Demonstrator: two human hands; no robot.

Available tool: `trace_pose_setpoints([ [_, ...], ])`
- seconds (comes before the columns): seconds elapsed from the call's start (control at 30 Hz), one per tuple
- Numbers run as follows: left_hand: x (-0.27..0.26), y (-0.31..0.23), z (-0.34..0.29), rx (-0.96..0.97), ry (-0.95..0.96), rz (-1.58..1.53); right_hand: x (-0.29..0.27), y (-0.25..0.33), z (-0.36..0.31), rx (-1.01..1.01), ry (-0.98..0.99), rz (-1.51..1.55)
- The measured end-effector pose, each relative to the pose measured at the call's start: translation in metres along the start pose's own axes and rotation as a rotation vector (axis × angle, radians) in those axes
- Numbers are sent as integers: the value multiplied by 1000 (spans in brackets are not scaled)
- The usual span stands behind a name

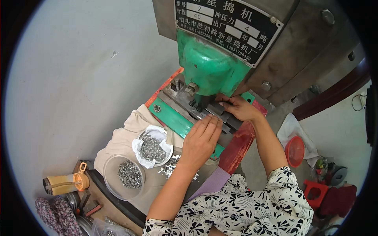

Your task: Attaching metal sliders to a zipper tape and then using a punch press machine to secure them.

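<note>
My left hand [201, 138] lies over the front of a punch press, its fingers stretched out side by side and their tips on a bright metal strip [204, 114] at the die. Past it, my right hand [241, 109] reaches to the right side of the dark die block [232, 121]. Its thumb and fingers are bent together near the punch; whatever is between them is too small or hidden to name. Above both hands hangs the green press head [212, 65], with a bolt [191, 89] on its front. A green base plate [173, 118] lies under the die.
Left of the press, a cloth-covered surface bears a white-lined bowl [167, 148] and a clear tub [114, 185], both holding small metal parts. Loose silvery bits [169, 168] lie beside them. A yellow oil bottle [63, 184] is at far left. A red basin [294, 151] sits at right.
</note>
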State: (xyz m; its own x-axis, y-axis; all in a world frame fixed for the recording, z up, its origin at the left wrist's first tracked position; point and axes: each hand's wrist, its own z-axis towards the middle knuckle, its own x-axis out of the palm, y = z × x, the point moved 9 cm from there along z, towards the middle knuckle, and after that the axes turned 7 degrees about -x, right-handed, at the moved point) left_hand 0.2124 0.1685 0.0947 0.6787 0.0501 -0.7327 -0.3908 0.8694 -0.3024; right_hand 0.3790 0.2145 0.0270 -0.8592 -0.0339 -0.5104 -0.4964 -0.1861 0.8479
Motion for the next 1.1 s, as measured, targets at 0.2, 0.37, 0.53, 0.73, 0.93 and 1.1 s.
trace_pose_setpoints([
  [0.2, 1, 1, 0, -12, -10, -30, 0, 13, 4, 17, -59, -47],
  [0.37, -10, 2, -5, 3, -64, -144, -6, 17, -11, 78, -171, -106],
  [0.53, -25, 31, -37, -272, -248, -376, -95, 73, -125, -352, -1183, -379],
  [0.73, 0, 45, -28, -523, -157, -492, -230, 129, -125, -703, -1300, -187],
  [0.93, 13, 55, -35, -611, -130, -423, -283, 113, -113, -421, -1320, -426],
  [1.1, 11, 50, -27, -601, -135, -269, -329, 128, -129, -421, -1231, -730],
])
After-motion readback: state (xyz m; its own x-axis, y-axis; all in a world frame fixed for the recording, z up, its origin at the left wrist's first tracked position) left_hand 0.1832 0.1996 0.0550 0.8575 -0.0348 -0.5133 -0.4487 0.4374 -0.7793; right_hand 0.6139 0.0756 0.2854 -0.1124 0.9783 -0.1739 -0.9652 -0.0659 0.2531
